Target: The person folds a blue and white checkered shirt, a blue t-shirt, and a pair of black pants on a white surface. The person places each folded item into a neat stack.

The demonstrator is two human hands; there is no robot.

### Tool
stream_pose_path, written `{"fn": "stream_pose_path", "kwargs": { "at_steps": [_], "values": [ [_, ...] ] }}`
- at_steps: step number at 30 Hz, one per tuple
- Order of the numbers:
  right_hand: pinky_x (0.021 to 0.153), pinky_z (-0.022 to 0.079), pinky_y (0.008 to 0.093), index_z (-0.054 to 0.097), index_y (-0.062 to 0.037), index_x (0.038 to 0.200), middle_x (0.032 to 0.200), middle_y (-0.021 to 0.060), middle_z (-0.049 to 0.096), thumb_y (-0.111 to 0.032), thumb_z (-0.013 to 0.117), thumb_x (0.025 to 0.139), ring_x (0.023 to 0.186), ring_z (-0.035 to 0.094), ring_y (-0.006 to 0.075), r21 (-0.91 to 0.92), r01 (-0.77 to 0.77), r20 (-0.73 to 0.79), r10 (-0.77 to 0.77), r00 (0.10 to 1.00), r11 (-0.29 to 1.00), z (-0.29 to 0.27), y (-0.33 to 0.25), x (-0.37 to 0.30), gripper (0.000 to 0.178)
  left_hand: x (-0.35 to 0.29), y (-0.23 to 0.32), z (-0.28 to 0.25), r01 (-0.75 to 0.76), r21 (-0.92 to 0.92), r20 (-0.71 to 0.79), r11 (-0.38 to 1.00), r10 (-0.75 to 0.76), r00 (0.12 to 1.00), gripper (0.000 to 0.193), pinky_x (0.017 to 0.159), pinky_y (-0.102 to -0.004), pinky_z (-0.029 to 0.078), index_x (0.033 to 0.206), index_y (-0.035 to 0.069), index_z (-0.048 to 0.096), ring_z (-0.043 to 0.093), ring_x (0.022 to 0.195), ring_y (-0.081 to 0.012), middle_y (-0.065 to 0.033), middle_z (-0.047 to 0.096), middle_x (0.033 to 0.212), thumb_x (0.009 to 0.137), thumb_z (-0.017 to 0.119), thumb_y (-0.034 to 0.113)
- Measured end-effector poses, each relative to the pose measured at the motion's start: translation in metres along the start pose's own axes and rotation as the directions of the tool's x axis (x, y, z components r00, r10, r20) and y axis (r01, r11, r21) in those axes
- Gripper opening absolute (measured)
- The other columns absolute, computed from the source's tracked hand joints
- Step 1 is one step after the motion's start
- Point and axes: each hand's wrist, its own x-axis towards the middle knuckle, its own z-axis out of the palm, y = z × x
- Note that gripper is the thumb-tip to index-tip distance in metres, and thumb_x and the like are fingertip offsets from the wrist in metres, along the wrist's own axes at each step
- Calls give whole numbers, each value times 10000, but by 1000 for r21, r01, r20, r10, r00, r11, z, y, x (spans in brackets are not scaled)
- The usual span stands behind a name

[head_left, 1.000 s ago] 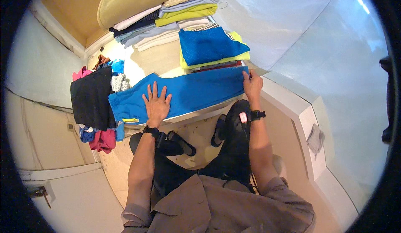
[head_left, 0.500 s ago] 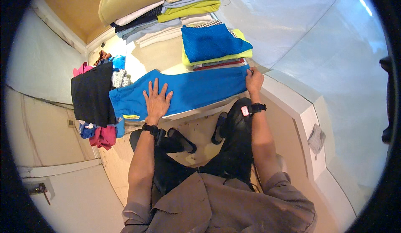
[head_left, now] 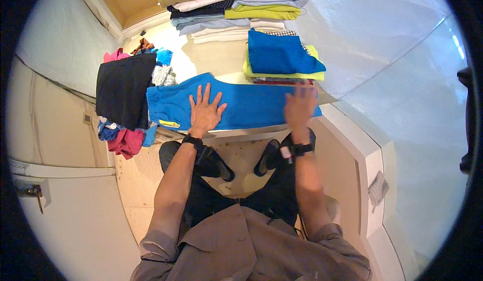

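Blue trousers [head_left: 251,106], folded lengthwise, lie across the table in front of me, waistband to the left and leg ends to the right. A small yellow patch shows near the waistband. My left hand [head_left: 205,114] rests on them below the waist part, palm down with fingers spread. Over the leg end is my right hand [head_left: 300,107], somewhat blurred, its fingers stretched out and holding nothing. Whether it presses on the cloth I cannot tell. Just beyond it sits a small stack of folded clothes with a dotted blue garment [head_left: 282,54] on top.
A tall pile of folded clothes [head_left: 211,21] stands at the back. On the left, a black garment [head_left: 125,90] lies over a heap of crumpled clothes, a magenta one [head_left: 126,142] hanging low. A white ledge [head_left: 347,130] runs along the right, with a grey cloth [head_left: 377,188] on it.
My right hand has let go of the trousers' leg end corner and moved inward over the cloth, fingers extended. The left hand stays flat on the trousers. The whole view has shifted slightly.
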Motion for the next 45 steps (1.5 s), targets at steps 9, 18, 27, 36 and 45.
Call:
{"fn": "stream_pose_path", "kwargs": {
  "at_steps": [9,18,27,36,45],
  "values": [
    [1105,187,750,526,-202,1461,1619,122,322,-510,545,979,1467,247,496,213,177,288,-234,929,961,21,-101,-45,573,1,1,-5,7,-11,31,1000,-7,999,527,1165,-687,159,1420,225,586,167,1525,-408,-158,240,1649,1009,473,534],
    [1161,187,662,454,-163,1512,1629,128,306,-536,468,1011,1479,305,370,-56,39,345,-17,939,998,12,16,-24,625,-3,2,-9,12,-42,40,999,-10,999,521,1175,-674,143,1422,236,582,166,1527,-401,-148,234,1655,1002,492,531],
    [1160,184,671,411,-165,1536,1648,139,266,-547,477,1002,1482,301,379,-96,29,383,10,923,995,18,21,-25,660,-1,7,-7,27,-35,25,999,-26,999,533,1174,-676,154,1429,247,570,172,1526,-408,-151,244,1653,999,478,548],
    [1177,175,653,423,-169,1532,1651,119,268,-536,480,1005,1503,266,351,-45,9,463,12,886,999,12,21,-19,645,-18,6,-25,-13,-231,-363,973,-74,929,363,1103,-584,327,1207,103,677,410,1377,-408,-184,484,1471,910,684,312],
    [1165,210,652,476,-129,1479,1579,179,370,-434,608,953,1461,308,431,0,-24,386,23,922,1000,-4,-29,-17,622,-103,-89,-4,230,-897,-312,377,-910,274,515,819,-366,486,1248,-62,565,577,941,-230,-119,601,1034,858,798,181]
  ]
}}
